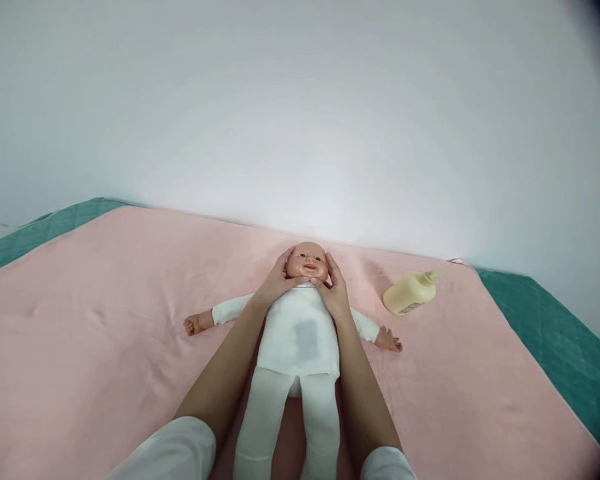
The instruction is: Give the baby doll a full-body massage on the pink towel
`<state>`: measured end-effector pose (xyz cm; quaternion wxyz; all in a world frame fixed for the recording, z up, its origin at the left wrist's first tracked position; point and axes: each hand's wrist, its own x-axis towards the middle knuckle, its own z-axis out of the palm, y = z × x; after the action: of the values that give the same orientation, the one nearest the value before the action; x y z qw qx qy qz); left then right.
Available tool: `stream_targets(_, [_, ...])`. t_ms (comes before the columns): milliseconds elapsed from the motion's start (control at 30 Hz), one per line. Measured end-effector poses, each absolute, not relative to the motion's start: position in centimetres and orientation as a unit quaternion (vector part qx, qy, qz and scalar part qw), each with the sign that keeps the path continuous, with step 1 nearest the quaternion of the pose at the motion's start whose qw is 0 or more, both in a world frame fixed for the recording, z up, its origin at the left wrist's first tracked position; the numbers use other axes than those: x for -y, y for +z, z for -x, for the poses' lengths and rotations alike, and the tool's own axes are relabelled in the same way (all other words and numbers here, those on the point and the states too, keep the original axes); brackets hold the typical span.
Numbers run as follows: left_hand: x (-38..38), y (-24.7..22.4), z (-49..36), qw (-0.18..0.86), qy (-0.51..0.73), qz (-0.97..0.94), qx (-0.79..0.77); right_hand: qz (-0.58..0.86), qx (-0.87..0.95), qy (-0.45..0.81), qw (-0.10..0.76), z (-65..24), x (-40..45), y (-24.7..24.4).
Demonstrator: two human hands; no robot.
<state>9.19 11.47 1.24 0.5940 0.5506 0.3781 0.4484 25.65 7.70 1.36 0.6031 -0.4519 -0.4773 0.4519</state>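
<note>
From my remote view, left hand (279,279) and right hand (333,285) cupped around the head of a doll (300,333) lying at centre, forearms reaching up from seven and five o'clock, yellow bottle (411,293) toward two o'clock, label illegible.

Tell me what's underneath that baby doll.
The doll lies on a pink blanket, visible around it and between its legs. Its body covers the patch directly beneath, so I can't see what's there.

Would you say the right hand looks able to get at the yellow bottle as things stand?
Probably yes: only pink blanket lies between the right hand and the bottle, though that hand is cupping the doll's head.
</note>
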Motion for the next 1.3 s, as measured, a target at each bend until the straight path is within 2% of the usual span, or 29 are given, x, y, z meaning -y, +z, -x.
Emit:
stream_targets(300, [-10.9,3.0,-8.9,0.617,0.451,-0.504,-0.402,0.434,0.475,0.468,0.606,-26.0,-7.6,1.3])
stream_targets(533, [-11.1,2.6,-8.8,0.695,0.473,-0.407,-0.357,0.428,0.487,0.469,0.599,-26.3,-7.5,1.6])
stream_targets(967, [-11.5,1.8,-8.3,0.75,0.468,-0.373,-0.282,0.371,0.448,0.526,0.621,-27.0,-8.3,-0.2])
stream_targets(1300, [-11.4,2.2,-8.5,0.744,0.476,-0.341,-0.321,0.342,0.41,0.559,0.634,-26.7,-8.2,-0.1])
